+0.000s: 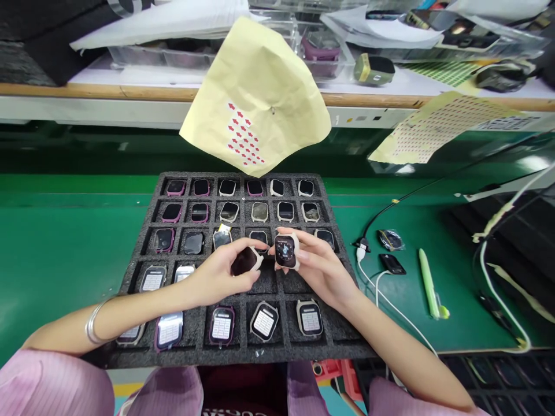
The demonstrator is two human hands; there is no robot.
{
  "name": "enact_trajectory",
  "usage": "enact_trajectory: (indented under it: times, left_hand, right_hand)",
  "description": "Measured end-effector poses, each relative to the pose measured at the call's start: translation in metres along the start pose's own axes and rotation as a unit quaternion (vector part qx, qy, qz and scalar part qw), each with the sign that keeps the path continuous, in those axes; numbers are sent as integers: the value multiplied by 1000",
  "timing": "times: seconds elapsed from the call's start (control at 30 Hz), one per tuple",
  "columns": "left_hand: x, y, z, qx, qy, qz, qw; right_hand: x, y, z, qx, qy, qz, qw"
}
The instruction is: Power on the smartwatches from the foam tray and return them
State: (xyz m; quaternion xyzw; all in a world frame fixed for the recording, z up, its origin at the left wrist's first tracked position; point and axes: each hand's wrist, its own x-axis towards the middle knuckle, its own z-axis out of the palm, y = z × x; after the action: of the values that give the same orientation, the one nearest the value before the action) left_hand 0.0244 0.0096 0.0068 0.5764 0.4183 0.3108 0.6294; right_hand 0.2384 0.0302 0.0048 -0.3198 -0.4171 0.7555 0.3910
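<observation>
At the near edge, a red object (350,378) and part of a second tray (507,370) show below the green table (65,231). In the near row of the black foam tray (197,346) lie five watches (222,325), their screens lit with pale blocks; two more lit watches (153,278) show in the next row, at its left.

Over the middle of the tray, two hands hold one watch each. The left hand (221,270) has thumb and forefinger clamped on the edges of a dark-screened watch (245,261); one silver bangle (91,323) rings that wrist. The right hand (323,264) has its fingers and thumb closed around a lit-dial watch (285,252), just beside the first.

Right of the tray lie one green pen-like tool (428,283), one small black piece (392,264) and one dark piece in clear wrap (391,239). A white cable (405,318) meets a black cable (379,211) at a connector.

Beyond the hands, five watches (193,242) are visible in the third row, then six in each of the two far rows. Farther still, two yellow sheets (260,81) with red marks hang from the shelf (151,92), and one green device (373,69) sits on it.
</observation>
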Motion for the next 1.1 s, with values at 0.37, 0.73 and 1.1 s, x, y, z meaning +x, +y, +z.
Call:
enact_trajectory:
  times: [0.37,0.73,1.1]
  left_hand:
    - [-3,-8,-1,106,14,58,993]
    - [-4,2,-7,153,-5,62,986]
    - [-9,13,-12,128,21,61,990]
  right_hand:
    - [1,-1,0,-37,-19,9,999]
    - [-4,-6,4,-91,-17,5,996]
    - [-4,-7,4,-66,-43,-8,997]
